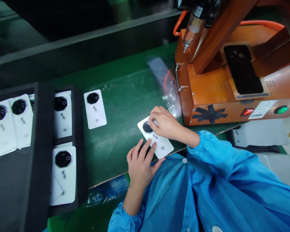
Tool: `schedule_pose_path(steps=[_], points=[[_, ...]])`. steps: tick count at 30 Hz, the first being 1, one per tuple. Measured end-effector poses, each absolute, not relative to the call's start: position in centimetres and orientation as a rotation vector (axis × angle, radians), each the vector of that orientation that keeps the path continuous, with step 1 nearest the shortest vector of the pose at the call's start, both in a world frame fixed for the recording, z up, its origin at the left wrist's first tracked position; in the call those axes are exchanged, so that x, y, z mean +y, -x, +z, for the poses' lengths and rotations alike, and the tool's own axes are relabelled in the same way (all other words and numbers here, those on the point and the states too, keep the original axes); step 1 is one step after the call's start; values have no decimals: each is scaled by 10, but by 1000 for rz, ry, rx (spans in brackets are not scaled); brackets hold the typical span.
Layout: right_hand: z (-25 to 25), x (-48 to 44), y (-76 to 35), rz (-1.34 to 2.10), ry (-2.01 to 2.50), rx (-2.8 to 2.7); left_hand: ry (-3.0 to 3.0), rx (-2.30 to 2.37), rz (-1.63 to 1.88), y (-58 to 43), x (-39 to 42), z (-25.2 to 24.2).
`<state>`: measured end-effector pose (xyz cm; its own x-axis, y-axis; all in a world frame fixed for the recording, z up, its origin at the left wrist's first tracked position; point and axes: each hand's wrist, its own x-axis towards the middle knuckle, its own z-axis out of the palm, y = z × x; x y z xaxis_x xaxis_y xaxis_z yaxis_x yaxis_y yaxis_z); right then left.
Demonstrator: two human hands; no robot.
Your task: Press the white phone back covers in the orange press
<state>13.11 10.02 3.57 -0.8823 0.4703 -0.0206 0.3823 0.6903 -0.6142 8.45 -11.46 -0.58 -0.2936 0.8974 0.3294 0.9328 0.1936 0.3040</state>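
Observation:
A white phone back cover [162, 145] with a black round camera ring lies flat on the green mat near its front edge. My left hand [140, 162] rests beside it with fingers stretched out, the fingertips pressing on the cover's lower left edge. My right hand [164, 122] lies over the cover's camera end with fingers curled and pinched on the ring area; what they pinch is hidden.
An orange machine [209, 96] with a black phone fixture [243, 69] and a dispensing nozzle [192, 30] stands at the right. A loose white cover [95, 109] lies on the green mat [120, 96]. Black foam trays [38, 154] at the left hold several more covers. Clear film [165, 83] lies beside the machine.

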Motion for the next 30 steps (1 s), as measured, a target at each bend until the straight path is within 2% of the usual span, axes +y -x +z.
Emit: schedule_pose_path(steps=[22,27,30], points=[[28,102,-131,865,656,-2748,1828,-2377,-701,-84,-115,-5],[32,97,-133,783,667,-2740,1827,-2365,-682,-84,-115,-6],[32,95,-132,619,652,-2786,1825,-2351,-683,-84,-115,-5]])
